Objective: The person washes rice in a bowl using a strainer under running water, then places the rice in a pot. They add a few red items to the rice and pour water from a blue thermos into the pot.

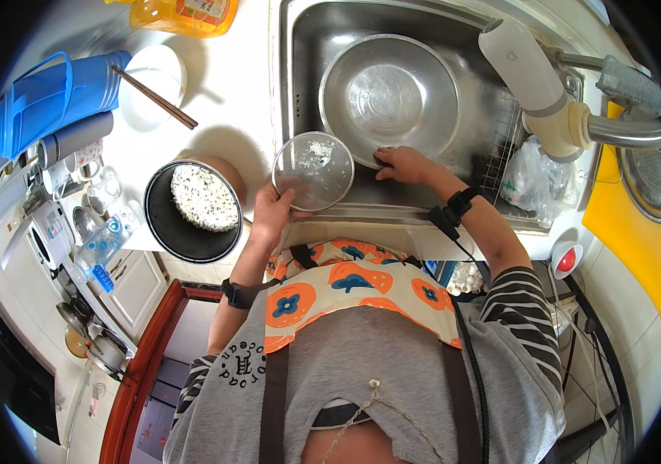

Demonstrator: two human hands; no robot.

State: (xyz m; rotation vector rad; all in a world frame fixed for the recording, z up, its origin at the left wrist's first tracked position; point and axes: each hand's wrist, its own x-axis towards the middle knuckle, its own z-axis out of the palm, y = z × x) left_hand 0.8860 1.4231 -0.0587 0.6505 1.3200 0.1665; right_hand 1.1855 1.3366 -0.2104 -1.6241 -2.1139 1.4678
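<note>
My left hand [274,210] grips a round fine-mesh strainer [322,185] at its near left edge. White grains cling to the mesh, and the strainer overlaps the near left rim of the sink. Inside the steel sink [475,69] sits a wide metal basin [359,75], whose bottom looks shiny and bare. My right hand [406,165] is at the basin's near rim, with fingers over the edge and thumb outside. Left of my left hand, on the counter, stands a dark-lined inner pot [159,214] holding white rice [203,200] mixed with dark bits.
A faucet with a white filter unit [519,66] reaches over the sink's right side. A plastic bag [539,180] lies beside a wire rack [496,151]. Wooden chopsticks [156,98] rest across a white bowl [153,72] near a blue pitcher [64,98] and a glass [104,191].
</note>
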